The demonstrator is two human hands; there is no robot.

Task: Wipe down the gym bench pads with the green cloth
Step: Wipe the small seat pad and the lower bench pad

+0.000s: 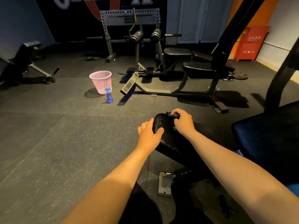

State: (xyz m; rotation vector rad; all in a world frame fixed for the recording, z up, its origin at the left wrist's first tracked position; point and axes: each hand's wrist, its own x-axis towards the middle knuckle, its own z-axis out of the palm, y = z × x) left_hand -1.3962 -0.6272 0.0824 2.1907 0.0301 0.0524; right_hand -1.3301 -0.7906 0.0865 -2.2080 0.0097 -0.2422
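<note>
A black textured bench pad (168, 136) reaches away from me at the centre of the view. My left hand (149, 132) grips its rounded far-left end, thumb over the top. On the pad's far end lies my right hand (183, 121), its fingers curled round the green cloth (174, 128). Most of the cloth is hidden under that hand; only a dark bunch by the fingers and a small green edge at the palm show.
A blue spray bottle (109, 95) stands on the rubber floor beside a pink mesh bin (101, 82). A grey exercise machine (169, 70) with black pads stands beyond. A dark blue seat pad (267, 136) is at my right, a steel base plate (164, 183) below.
</note>
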